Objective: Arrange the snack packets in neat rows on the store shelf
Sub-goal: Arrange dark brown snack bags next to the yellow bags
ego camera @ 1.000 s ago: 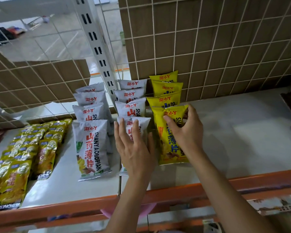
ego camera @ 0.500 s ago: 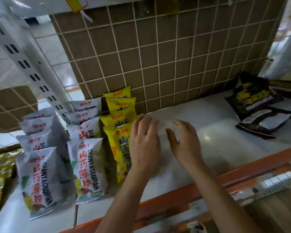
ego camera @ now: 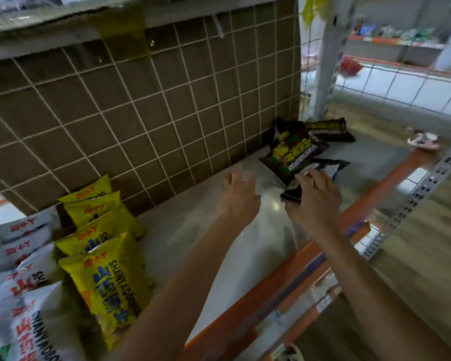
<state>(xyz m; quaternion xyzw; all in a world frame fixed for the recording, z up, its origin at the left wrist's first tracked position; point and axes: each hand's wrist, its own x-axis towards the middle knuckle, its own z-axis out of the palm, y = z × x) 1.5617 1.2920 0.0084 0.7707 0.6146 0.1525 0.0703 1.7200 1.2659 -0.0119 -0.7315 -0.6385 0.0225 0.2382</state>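
Yellow snack packets point(ego camera: 107, 264) stand in a row at the left of the grey shelf point(ego camera: 193, 225), with white packets point(ego camera: 26, 295) in rows beside them. A loose pile of black packets point(ego camera: 294, 149) lies at the shelf's right end against the mesh back. My right hand point(ego camera: 313, 201) reaches onto the nearest black packet point(ego camera: 320, 168), fingers curled over its near end. My left hand point(ego camera: 238, 198) hovers open above the bare shelf, just left of the pile, holding nothing.
A brown board behind white wire mesh point(ego camera: 141, 121) backs the shelf. An orange rail point(ego camera: 284, 277) runs along the front edge. A perforated metal upright point(ego camera: 326, 56) stands at the right, and a small pink-white object point(ego camera: 423, 142) lies on the far right.
Both hands left the yellow row and travelled right across the shelf. My right hand has reached the black packets; the view swung right with them.
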